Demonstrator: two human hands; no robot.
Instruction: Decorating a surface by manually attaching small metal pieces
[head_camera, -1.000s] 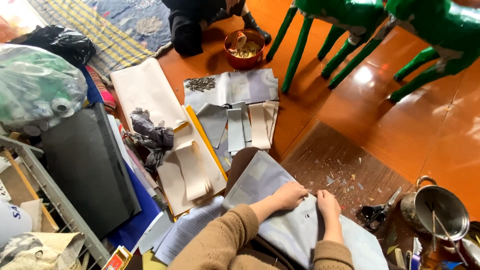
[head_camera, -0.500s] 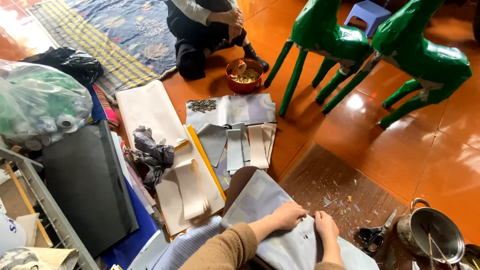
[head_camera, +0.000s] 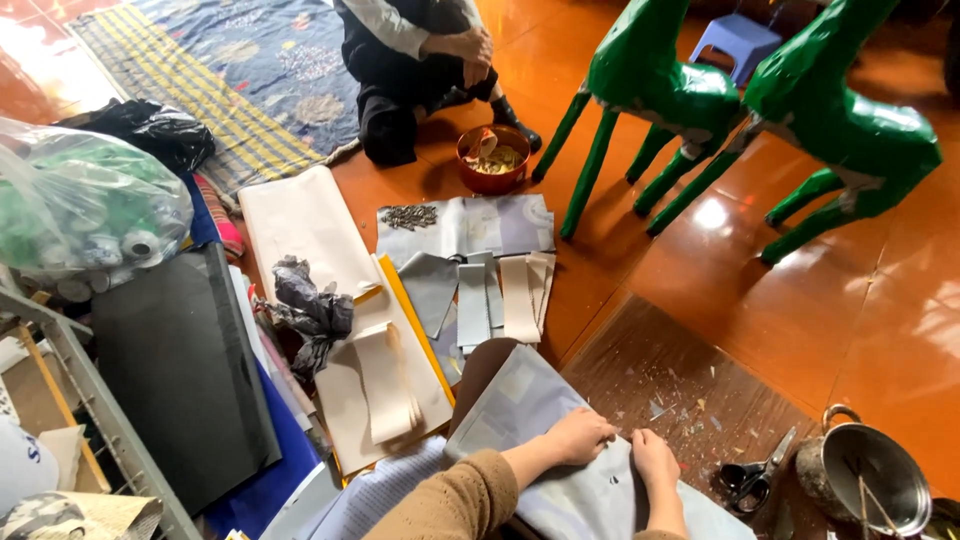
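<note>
Pressing grey paper sheet (head_camera: 560, 480) flat on board (head_camera: 680, 390): left hand (head_camera: 578, 436) and right hand (head_camera: 655, 462) rest fingers-down, grip closed on nothing, keeping sheet from shifting; scissors (head_camera: 752, 478) near right.

An orange tiled floor (head_camera: 800, 320) carries paper strips (head_camera: 500, 295), a bowl (head_camera: 493, 158) and scissors (head_camera: 752, 475).

grey paper sheet (head_camera: 560, 450): matt, smooth | floor (head_camera: 800, 300): glossy orange tile | pot (head_camera: 872, 482): shiny metal
</note>
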